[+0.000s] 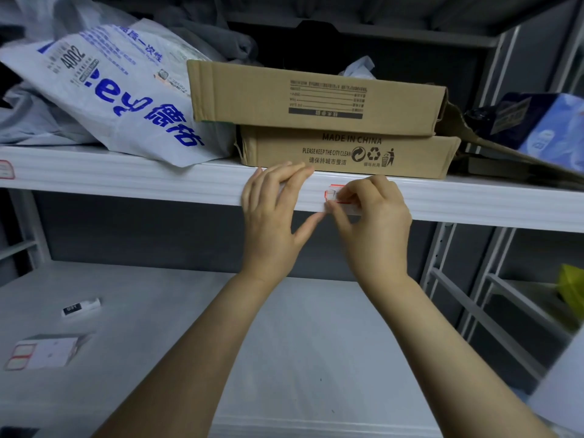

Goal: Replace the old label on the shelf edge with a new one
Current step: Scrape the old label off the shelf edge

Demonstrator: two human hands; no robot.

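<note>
Down and far left of the fingers, a sheet of red-bordered labels [23, 355] is seen on the lower shelf [284, 343]. The left hand [268, 213] is rested on the white shelf edge [126, 175], its fingers [284, 175] laid nearly straight over the top lip, holding nothing. Just right of its thumb, the red-bordered label [331, 193] is pinched on the shelf edge by the curled fingers [350, 194] of the right hand [376, 226], with stacked cardboard boxes [316, 121] directly above.

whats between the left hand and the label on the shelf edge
Only bare white shelf edge lies between the left hand and the red-bordered label, which the right hand pinches. The head view shows it.
</note>
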